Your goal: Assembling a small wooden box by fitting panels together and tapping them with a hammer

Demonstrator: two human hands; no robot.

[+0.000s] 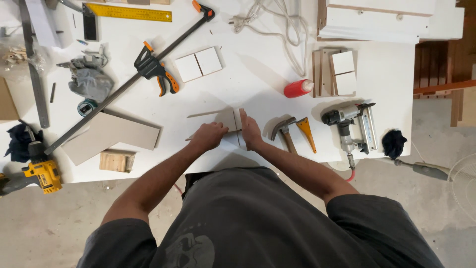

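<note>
- My fingers [214, 130] of the left hand [208, 136] are curled down over the small board pieces [229, 119], gripping the flat one from its near edge; the right hand [249, 131] lies stretched along the upright piece, fingers straight and pressed flat against its side, not wrapped around anything.
- The boards sit on the white worktable [386, 84] right under both sets of fingertips, near the table's front edge, two pieces meeting at what looks like a right angle.
- As I read it, the step in hand is squaring up and holding a corner joint. The next move, I judge, calls for keeping the edges flush while one hand frees itself for a fastening tool; any slip would open the joint.
- Just right of my right fingers: one hammer [283, 130], then one orange-handled scraper [306, 131], then one nail gun [349, 124] with its hose running off the table edge.
- Beyond my fingertips, farther up the table: two white square tiles [198, 64] side by side, one red bottle [298, 88] lying down, and a stack of boards carrying two more white squares [343, 69].
- Up and left of my left fingers: one long bar clamp [148, 67] lying diagonally, one grey rag [89, 79], one yellow square ruler [129, 12].
- Left of the left fingers: one tan panel [111, 134], one small wood block [117, 161], and at the far edge one yellow drill [42, 173].
- One coiled white cord [277, 25] lies at the far side.
</note>
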